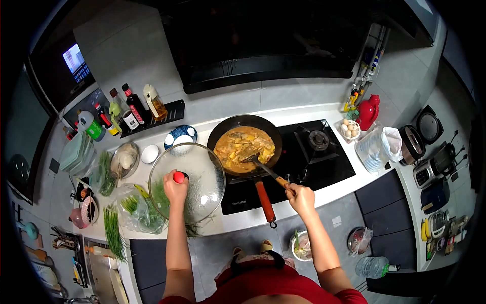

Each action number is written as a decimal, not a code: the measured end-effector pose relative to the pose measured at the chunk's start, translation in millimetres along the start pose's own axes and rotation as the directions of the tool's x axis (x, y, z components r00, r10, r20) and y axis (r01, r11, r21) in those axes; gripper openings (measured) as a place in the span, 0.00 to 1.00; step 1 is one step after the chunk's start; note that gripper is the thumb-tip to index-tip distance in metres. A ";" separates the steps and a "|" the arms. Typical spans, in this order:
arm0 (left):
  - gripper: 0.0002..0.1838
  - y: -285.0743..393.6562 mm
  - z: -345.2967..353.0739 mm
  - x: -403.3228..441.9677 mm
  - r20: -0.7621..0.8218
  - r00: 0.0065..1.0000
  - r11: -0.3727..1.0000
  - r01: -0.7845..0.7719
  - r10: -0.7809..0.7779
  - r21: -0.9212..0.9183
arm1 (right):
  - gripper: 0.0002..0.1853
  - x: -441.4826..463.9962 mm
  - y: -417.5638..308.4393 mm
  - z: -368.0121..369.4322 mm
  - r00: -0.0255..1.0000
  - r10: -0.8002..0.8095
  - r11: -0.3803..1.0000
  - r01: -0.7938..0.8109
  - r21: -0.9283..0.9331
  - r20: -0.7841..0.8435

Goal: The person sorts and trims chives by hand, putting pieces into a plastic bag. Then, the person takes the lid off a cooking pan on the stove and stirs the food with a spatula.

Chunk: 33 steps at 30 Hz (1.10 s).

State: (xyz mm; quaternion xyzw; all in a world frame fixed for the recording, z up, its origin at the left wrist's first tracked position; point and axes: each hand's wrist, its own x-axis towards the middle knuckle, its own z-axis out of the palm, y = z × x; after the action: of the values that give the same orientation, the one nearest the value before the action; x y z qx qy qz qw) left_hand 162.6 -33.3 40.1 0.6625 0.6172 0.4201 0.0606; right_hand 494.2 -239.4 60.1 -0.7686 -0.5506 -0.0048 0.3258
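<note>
My left hand (175,188) grips the red-topped knob of a large glass lid (205,182), which is held over the counter left of the stove. My right hand (302,198) is closed round the wooden handle of a spatula (271,172). The spatula's dark blade rests in the food (243,147), yellowish pieces in an orange-brown sauce. That food fills part of a black wok (275,133) on the left burner. The wok's red handle (265,201) points toward me, below the spatula and not held.
Left on the counter (134,178) are green onions (114,230), bagged greens (147,213), a white bowl (150,154) and bottles (132,109) on a rack. Right of the stove (329,177) stand eggs (349,128), a red jug (368,111) and a plastic bag (377,149). A bin (302,247) sits on the floor.
</note>
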 end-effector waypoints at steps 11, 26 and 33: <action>0.21 5.7 -7.7 -4.3 -0.010 1.000 1.000 0.024 -0.024 0.004 | 0.09 27.9 2.8 56.1 0.997 0.074 0.997 -0.074 -0.024 -0.018; 0.21 13.5 3.3 -11.5 0.031 0.999 1.000 0.009 -0.009 -0.015 | 0.10 7.9 -5.8 -48.8 0.991 0.081 0.997 -0.083 0.009 0.110; 0.20 6.4 -2.8 -11.0 0.003 1.000 1.000 0.019 -0.019 -0.022 | 0.11 5.2 0.7 -57.1 0.995 0.093 0.962 -0.100 0.254 0.039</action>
State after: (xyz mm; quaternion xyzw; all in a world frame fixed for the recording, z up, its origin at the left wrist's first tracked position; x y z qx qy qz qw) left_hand 167.0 -45.5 40.4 0.6566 0.6188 0.4251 0.0727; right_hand 516.9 -264.0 106.5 -0.7459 -0.5130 0.0926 0.4145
